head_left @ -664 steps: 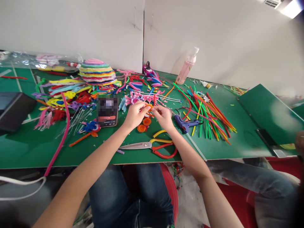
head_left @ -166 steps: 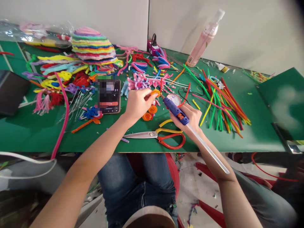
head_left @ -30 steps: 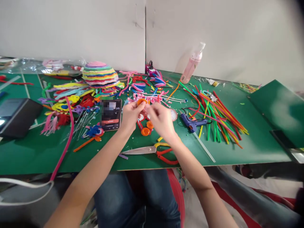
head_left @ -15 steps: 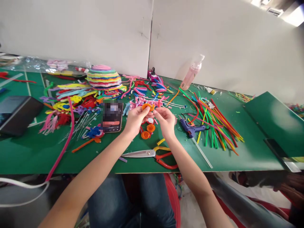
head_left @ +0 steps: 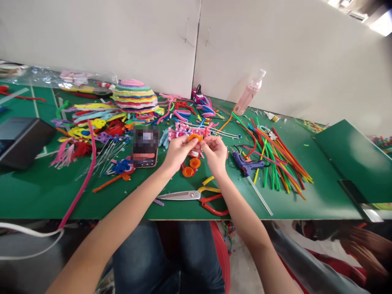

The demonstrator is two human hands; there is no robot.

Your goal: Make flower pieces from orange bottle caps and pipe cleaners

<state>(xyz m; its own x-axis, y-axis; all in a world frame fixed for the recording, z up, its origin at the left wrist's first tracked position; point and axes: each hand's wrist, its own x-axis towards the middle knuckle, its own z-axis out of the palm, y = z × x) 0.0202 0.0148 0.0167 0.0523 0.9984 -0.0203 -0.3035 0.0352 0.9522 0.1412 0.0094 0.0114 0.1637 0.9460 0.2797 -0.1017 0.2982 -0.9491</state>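
Observation:
Between the fingertips of both hands is an orange pipe-cleaner coil, held above the green table. My left hand is closed, its thumb pressed on the coil's near side. My right hand pinches at the coil's right edge; its fingertips partly hide that spot. Just below the hands lie two small orange cup-shaped coils with bits of red around them. Nearer the table's front edge, scissors with red and yellow handles lie beneath my right forearm.
A blue glue gun with a clear glue stick lies to the right, beside a fan of coloured pipe cleaners. On the left are a phone, a striped dome and a dark box. A pink bottle stands behind.
The orange coil has turned flatter between my fingers, and my right fingertips have closed in on its edge. The view has shifted slightly. At lower right, another person's hands have moved.

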